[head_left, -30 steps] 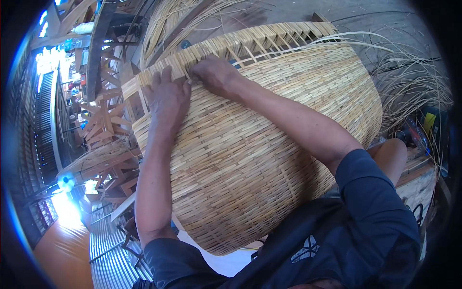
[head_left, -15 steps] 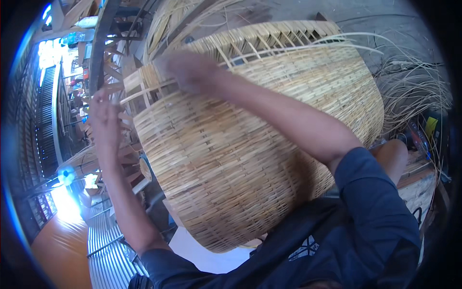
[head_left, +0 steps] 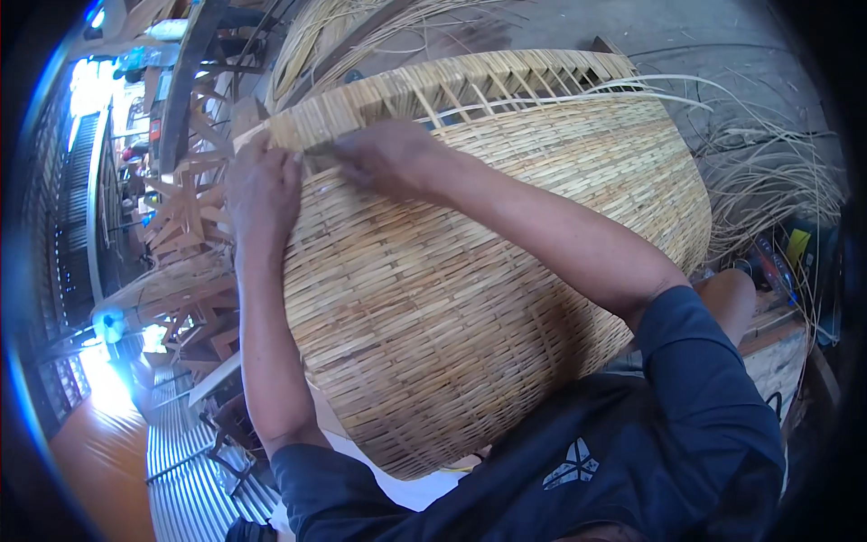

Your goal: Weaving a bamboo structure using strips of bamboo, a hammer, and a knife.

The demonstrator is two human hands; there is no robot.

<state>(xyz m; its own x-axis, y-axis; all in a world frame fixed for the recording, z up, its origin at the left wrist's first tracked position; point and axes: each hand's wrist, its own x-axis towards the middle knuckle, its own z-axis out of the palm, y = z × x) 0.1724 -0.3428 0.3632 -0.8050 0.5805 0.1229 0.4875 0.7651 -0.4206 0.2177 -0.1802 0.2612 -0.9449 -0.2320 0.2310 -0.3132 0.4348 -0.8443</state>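
Observation:
A large woven rattan panel (head_left: 433, 271), pale tan and curved, lies slanted in front of me, its near part against my dark shirt. Along its far edge runs a wrapped rim (head_left: 397, 88), with open gaps crossed by upright slats between rim and weave. At the rim's left end is my left hand (head_left: 264, 185), its fingers curled closed against the edge. Just right of it, my right hand (head_left: 384, 161) is closed too, fingertips at a gap under the rim. Whatever the fingers pinch is hidden. Loose pale strips (head_left: 668, 93) stick out past the panel's right end.
A tangle of thin cane strands (head_left: 777, 181) lies on the floor at the right. More long strips (head_left: 312, 45) are heaped beyond the rim. Star-shaped wooden pieces (head_left: 185, 212) stand at the left, above corrugated metal sheeting (head_left: 185, 479).
My left hand has moved right, from beside the panel onto the rim's end. The right hand has shifted slightly right and down. A strip visible between the hands earlier is now hidden.

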